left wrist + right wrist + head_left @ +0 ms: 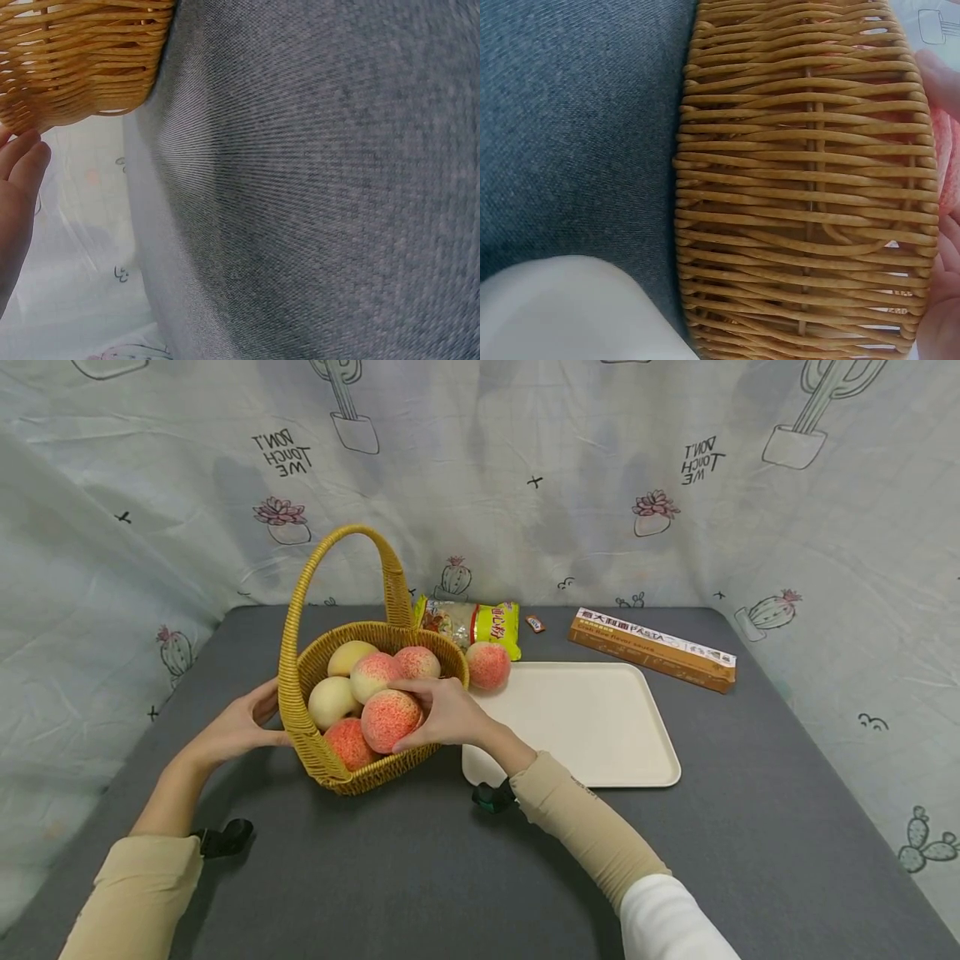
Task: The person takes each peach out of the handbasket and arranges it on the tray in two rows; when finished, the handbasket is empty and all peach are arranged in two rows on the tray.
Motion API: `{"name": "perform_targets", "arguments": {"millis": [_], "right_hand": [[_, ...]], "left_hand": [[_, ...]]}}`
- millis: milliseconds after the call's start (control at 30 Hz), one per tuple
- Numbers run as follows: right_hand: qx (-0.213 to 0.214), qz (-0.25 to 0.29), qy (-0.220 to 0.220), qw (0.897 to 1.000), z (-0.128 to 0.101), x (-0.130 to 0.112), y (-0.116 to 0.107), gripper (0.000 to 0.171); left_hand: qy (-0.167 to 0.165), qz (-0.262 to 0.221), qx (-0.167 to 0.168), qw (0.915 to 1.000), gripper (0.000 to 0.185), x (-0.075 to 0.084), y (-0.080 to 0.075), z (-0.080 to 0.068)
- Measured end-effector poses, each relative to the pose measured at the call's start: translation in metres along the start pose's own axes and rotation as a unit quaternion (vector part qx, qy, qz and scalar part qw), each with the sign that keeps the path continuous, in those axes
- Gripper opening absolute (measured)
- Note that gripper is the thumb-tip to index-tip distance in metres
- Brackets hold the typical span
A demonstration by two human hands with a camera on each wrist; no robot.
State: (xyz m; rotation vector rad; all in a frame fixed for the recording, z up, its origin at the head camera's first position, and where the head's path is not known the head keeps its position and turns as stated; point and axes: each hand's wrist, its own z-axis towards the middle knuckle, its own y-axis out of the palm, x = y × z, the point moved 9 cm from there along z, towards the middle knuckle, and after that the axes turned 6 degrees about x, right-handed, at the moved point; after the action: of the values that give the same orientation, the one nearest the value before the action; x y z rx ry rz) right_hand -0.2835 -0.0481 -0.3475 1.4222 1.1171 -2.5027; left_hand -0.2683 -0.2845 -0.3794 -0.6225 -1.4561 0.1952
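A person's right hand [450, 714] curls its fingers around a red peach [390, 720] at the front of the basket [330, 768] on the table [420, 877], while the left hand [240, 727], fingers straight, braces the basket's side, apparently steadying it; a tray [600, 727] lies just beside.

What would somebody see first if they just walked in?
A yellow wicker basket full of peaches, left of the middle of the grey table. The right hand grips a pink peach at its front, while the left hand steadies the basket. A cream tray lies right of it.
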Motion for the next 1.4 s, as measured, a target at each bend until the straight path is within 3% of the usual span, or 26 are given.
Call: {"name": "perform_targets", "arguments": {"millis": [200,467,933,1400], "right_hand": [[0.020,0.075,0.011,0.997,-0.004,0.000,-0.005,0.077],[0.041,0.121,0.013,0.992,-0.013,-0.008,-0.020,0.075],[0.095,0.161,-0.007,0.982,-0.034,0.002,-0.061,0.074],[0.160,0.147,0.014,0.976,-0.049,0.024,-0.097,0.074]], "left_hand": [[-0.002,0.002,0.000,1.0000,0.103,0.000,0.001,0.000],[-0.006,0.007,0.002,1.0000,0.103,-0.001,0.002,0.000],[-0.002,0.007,0.004,1.0000,0.103,-0.001,0.000,-0.001],[0.005,0.004,0.001,1.0000,0.102,-0.001,0.001,-0.001]]}}
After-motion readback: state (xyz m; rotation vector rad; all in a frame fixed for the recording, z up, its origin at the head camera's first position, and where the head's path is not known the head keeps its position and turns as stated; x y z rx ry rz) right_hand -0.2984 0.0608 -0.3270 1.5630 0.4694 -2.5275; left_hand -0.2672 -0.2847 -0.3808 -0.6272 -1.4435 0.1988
